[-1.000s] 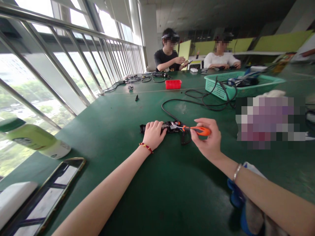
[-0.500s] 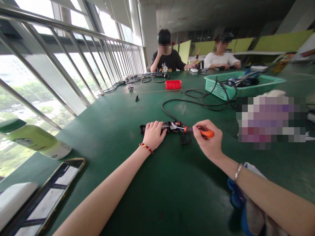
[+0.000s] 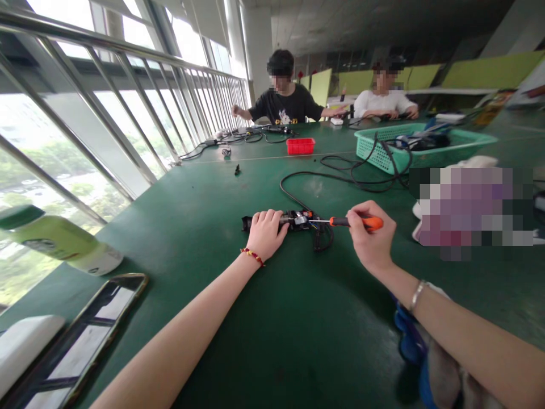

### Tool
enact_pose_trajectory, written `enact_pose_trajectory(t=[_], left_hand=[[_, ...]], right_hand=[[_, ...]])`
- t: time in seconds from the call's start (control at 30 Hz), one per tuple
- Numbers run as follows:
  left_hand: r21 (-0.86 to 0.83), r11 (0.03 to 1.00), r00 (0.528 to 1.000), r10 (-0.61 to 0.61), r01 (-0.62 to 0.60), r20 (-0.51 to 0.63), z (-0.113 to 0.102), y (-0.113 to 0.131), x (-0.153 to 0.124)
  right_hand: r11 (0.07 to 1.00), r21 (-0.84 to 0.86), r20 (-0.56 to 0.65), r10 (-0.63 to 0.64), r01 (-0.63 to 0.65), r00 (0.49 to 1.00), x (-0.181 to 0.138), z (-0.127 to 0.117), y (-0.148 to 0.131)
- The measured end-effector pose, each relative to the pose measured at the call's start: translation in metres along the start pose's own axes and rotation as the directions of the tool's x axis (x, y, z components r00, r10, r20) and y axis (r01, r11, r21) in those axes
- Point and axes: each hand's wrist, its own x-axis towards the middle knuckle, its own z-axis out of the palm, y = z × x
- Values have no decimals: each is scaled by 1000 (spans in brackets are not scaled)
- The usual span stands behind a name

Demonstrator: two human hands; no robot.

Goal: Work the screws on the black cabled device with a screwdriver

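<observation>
A small black device (image 3: 298,220) with exposed wires and a black cord lies on the green table (image 3: 276,318). My left hand (image 3: 266,233) rests on its left part, fingers curled over it. My right hand (image 3: 371,241) grips an orange-handled screwdriver (image 3: 357,222). The thin shaft lies almost level and its tip meets the device's right end.
A phone (image 3: 85,341) and a green-capped bottle (image 3: 59,241) lie near left by the window railing. A black cable (image 3: 340,176) loops toward a green basket (image 3: 460,147). A red tray (image 3: 300,146) sits farther back. Two people sit at the far end. Blue cloth (image 3: 409,341) lies under my right forearm.
My right hand slid the screwdriver to the right, so more of its shaft shows. The left hand stayed on the device. The person in black lowered a hand and reached sideways.
</observation>
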Motion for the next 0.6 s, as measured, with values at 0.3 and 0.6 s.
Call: enact_pose_trajectory(t=[0.3,0.6], left_hand=[[3,1000,1000,1,-1,-3,0,0,0],[2,1000,1000,9,-9,-14,1,0,-1]], right_hand=[[987,157,-30,43,-38,999,0,5,5],[991,77,-16,108,-106,994,-1,5,7]])
